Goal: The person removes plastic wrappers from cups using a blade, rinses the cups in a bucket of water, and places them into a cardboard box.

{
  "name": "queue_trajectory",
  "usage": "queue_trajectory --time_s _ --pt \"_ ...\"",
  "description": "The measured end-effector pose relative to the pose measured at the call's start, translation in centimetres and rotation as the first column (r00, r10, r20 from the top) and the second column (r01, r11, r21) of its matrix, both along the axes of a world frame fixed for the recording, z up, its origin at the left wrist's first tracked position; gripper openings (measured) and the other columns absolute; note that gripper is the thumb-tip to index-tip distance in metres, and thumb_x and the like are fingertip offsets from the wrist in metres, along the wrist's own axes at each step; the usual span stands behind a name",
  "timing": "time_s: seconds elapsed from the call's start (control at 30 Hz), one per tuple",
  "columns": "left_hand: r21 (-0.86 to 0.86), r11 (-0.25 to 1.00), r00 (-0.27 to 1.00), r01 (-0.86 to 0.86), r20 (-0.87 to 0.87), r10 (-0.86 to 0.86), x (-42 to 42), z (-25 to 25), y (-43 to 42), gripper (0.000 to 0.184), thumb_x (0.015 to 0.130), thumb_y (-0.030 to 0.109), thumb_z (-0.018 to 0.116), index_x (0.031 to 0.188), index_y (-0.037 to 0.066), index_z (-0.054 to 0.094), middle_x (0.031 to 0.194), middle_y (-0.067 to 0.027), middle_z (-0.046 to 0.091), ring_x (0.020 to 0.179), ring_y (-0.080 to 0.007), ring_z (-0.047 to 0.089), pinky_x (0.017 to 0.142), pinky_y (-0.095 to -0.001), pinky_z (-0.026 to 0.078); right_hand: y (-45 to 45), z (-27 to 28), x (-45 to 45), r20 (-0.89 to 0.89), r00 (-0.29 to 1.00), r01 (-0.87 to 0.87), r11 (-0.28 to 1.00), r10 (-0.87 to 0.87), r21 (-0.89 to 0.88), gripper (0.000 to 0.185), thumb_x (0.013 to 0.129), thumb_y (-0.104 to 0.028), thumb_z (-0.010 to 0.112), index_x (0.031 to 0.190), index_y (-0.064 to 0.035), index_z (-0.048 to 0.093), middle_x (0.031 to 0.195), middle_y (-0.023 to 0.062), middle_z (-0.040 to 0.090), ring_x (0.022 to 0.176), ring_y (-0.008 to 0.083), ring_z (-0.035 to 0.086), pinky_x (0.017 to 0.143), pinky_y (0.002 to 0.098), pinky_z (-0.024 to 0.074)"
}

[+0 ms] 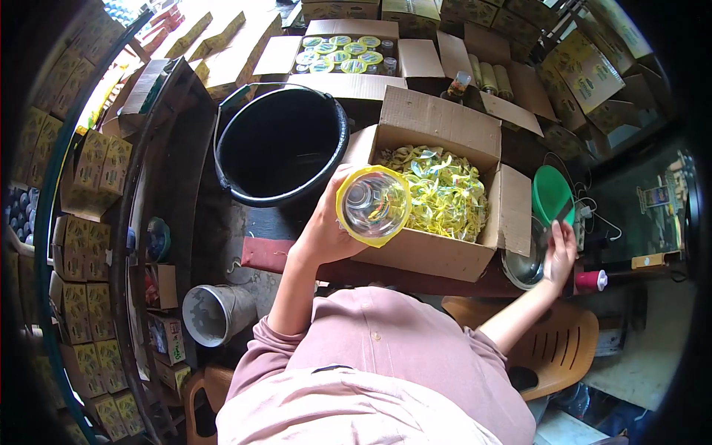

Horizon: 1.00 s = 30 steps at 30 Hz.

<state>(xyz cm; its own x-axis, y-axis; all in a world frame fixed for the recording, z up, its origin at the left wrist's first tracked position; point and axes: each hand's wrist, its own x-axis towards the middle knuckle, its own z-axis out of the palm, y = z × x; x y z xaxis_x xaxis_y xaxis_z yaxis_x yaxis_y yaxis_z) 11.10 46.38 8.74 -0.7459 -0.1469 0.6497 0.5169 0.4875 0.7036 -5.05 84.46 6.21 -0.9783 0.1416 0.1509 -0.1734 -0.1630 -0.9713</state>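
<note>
One clear jar (pixel 373 205) occupies one hand (pixel 331 219), the left.

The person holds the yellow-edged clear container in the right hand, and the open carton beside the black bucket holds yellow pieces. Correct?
Wrong hand: the head view shows the yellow-edged clear container in the left hand, not the right hand. The open carton beside the black bucket does hold yellow pieces.

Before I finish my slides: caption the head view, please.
Left hand holding a clear, yellow-rimmed container by an open carton, right hand near a green bowl.
</note>
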Motion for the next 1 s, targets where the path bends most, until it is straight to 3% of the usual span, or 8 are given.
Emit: queue_trajectory --time_s 0.13,0.17,0.2,0.33,0.47,0.6,0.83,1.0 --pt "0.031 0.999 0.999 -0.033 0.039 0.032 -0.2 -0.3 -0.3 0.074 0.058 0.012 0.079 0.116 0.003 0.035 0.101 -0.013 0.052 0.093 -0.0257 0.054 0.084 -0.0333 0.043 -8.0 -3.8 -2.2 -0.129 0.835 -0.526 0.71 0.535 -0.468 0.03 0.075 -0.008 0.067 0.104 -0.0073 0.059 0.08 0.0049 0.062 0.071 0.0126 0.058 0.065 0.0259 0.0454" --pt "0.064 0.998 0.997 -0.021 0.07 0.016 -0.3 -0.6 -0.5 0.076 0.056 0.01 0.08 0.117 0.004 0.034 0.104 -0.012 0.051 0.094 -0.0236 0.054 0.085 -0.0323 0.043 -11.4 -2.8 -1.4 0.081 0.893 -0.445 0.849 0.442 0.286 0.029 0.074 -0.009 0.066 0.102 -0.0072 0.06 0.077 0.0057 0.062 0.069 0.0137 0.059 0.066 0.0276 0.0453" --pt "0.098 0.995 0.995 -0.011 0.102 0.001 -0.5 -0.9 -0.7 0.079 0.054 0.009 0.081 0.118 0.005 0.034 0.107 -0.011 0.05 0.095 -0.0215 0.054 0.086 -0.0313 0.043 -14.4 -1.9 -0.3 0.15 0.963 -0.233 0.409 0.225 0.882 0.028 0.073 -0.01 0.066 0.101 -0.007 0.061 0.075 0.0065 0.063 0.068 0.0147 0.059 0.066 0.0294 0.0453" --pt "-0.02 1.0 0.991 -0.008 0.132 0.01 -1.5 -0.7 -2.1 0.083 0.054 0.006 0.081 0.12 0.007 0.03 0.107 -0.0077 0.048 0.094 -0.0181 0.054 0.082 -0.0289 0.045 -17.9 -2.7 1.1 -0.302 0.874 0.133 0.409 0.381 0.903 0.022 0.07 -0.005 0.066 0.092 -0.007 0.064 0.069 0.0064 0.061 0.063 0.0216 0.058 0.064 0.0335 0.043" --pt "0.288 0.955 0.977 -0.072 0.211 0.01 -3.0 -0.7 -1.0 0.089 0.057 0.007 0.08 0.123 0.006 0.02 0.094 -0.0087 0.048 0.083 -0.0173 0.055 0.077 -0.0287 0.046 -20.2 0.2 2.6 -0.311 0.91 -0.007 0.762 0.273 0.648 0.019 0.073 -0.003 0.065 0.092 -0.0032 0.062 0.071 0.006 0.059 0.061 0.015 0.056 0.057 0.0294 0.0431" --pt "0.074 0.997 0.996 -0.017 0.092 0.01 -4.6 -1.4 -1.7 0.076 0.067 0.002 0.066 0.126 0.004 0.019 0.113 -0.0145 0.041 0.097 -0.0231 0.048 0.084 -0.0331 0.042 -22.3 3.4 4.0 -0.467 0.869 0.047 0.911 0.166 0.411 0.013 0.075 -0.002 0.064 0.088 -0.0028 0.062 0.073 0.0065 0.059 0.058 0.0132 0.054 0.053 0.0255 0.0434" --pt "0.351 0.936 1.0 -0.019 -0.004 0.022 -5.8 -0.6 0.3 0.071 0.069 0.001 0.068 0.121 0.004 0.019 0.112 -0.0148 0.039 0.104 -0.024 0.049 0.086 -0.0341 0.044 -24.7 4.2 6.6 -0.788 0.586 0.253 0.881 0.189 0.399 0.02 0.067 0.003 0.069 0.085 -0.0034 0.062 0.072 0.007 0.06 0.062 0.0166 0.06 0.056 0.026 0.049" --pt "0.339 0.934 0.993 -0.114 -0.002 0.122 -5.2 -0.3 0.7 0.076 0.068 0.003 0.071 0.12 0.002 0.016 0.108 -0.0154 0.038 0.096 -0.0232 0.053 0.079 -0.0309 0.047 -25.0 3.8 7.0 -0.788 0.587 0.241 0.889 0.185 0.388 0.02 0.066 0.004 0.069 0.083 -0.0022 0.062 0.069 0.0061 0.06 0.058 0.0163 0.059 0.052 0.025 0.0481"
